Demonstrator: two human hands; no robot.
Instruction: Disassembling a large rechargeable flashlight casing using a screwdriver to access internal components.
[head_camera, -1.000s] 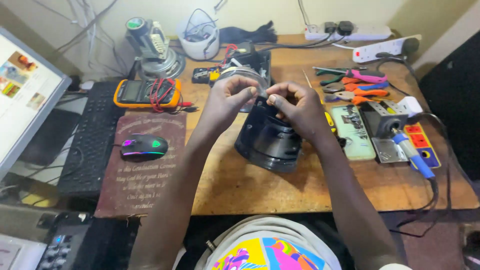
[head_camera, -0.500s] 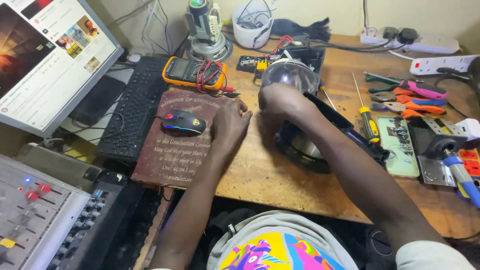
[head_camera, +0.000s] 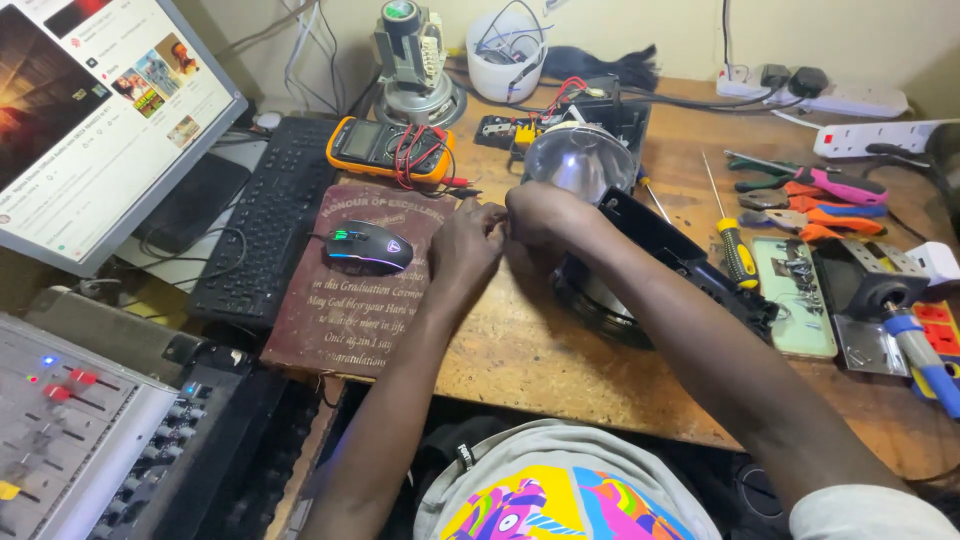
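One monitor (head_camera: 90, 110), one wooden desk (head_camera: 560, 360), one audio mixer (head_camera: 70, 430), one keyboard (head_camera: 265, 215), one brown plaque (head_camera: 345, 310), one black lamp housing with a clear dome lens (head_camera: 580, 160), one orange multimeter (head_camera: 385, 150), one mouse (head_camera: 367, 245) and two hands are counted. The left hand (head_camera: 465, 245) and right hand (head_camera: 540, 212) are met fingertip to fingertip just left of the housing, fingers pinched together on something too small to be made out. Pliers (head_camera: 815, 200), a yellow-handled screwdriver (head_camera: 735, 250) and a blue-handled tool (head_camera: 925, 355) are laid well to the right; the housing's lower part is hidden by the right forearm.
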